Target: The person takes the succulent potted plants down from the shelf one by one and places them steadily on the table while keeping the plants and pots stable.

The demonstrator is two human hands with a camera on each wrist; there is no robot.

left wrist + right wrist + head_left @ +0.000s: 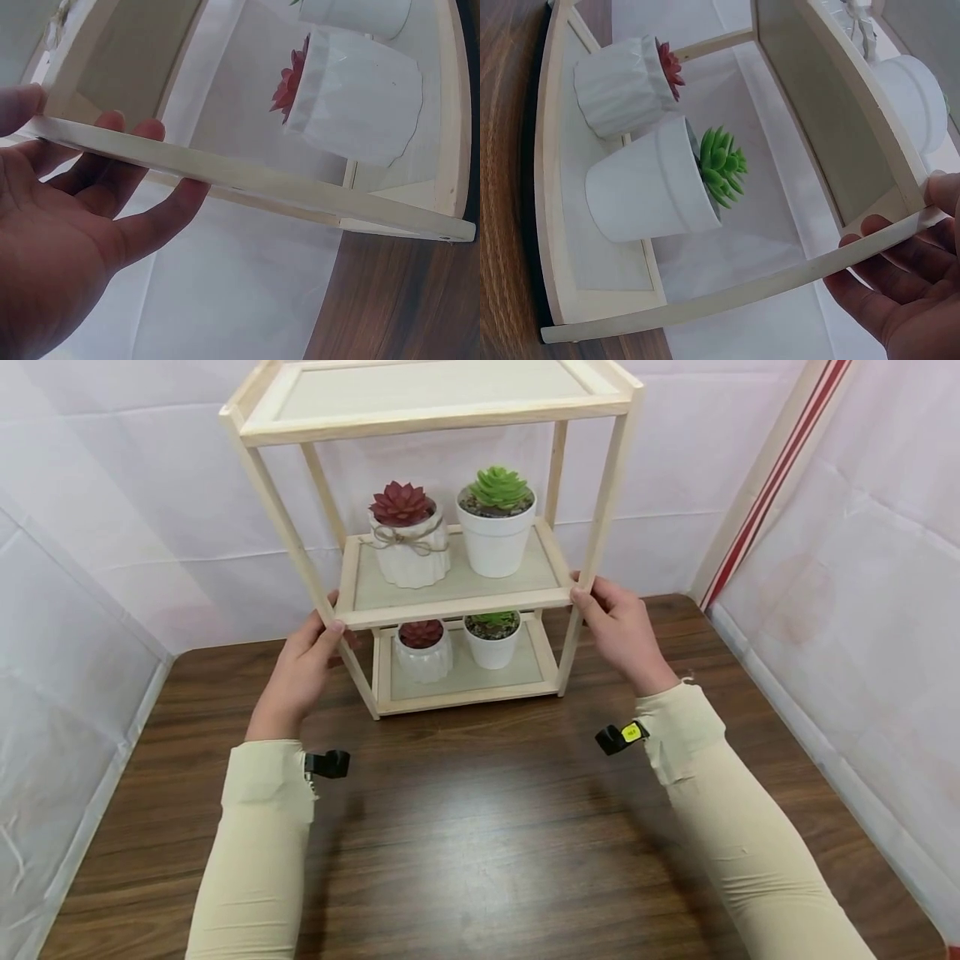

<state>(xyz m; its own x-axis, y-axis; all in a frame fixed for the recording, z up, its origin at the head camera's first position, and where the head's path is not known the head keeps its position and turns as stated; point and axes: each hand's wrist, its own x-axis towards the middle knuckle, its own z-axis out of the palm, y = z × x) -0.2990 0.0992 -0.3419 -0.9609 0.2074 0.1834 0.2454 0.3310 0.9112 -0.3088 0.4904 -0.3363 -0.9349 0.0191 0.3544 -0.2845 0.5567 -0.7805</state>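
Observation:
A pale wooden three-tier shelf (457, 608) is at the back of the table. My left hand (296, 672) grips its left front post (262, 180) at middle-tier height, fingers curled round the wood. On the opposite side, my right hand (622, 631) holds the right front post (780, 281) at a similar height, thumb in front. The middle tier carries a red succulent in a white pot tied with twine (411, 547) and a green succulent in a plain white pot (495, 527). Below them are a smaller red potted succulent (423, 656) and a green one (492, 643).
The dark wood-grain table (465, 843) extends in front of the shelf. White sheeting (112, 527) hangs behind and at both sides, with a red-striped strip (780, 485) at the back right corner. The shelf's top panel (435, 389) reaches the upper frame edge.

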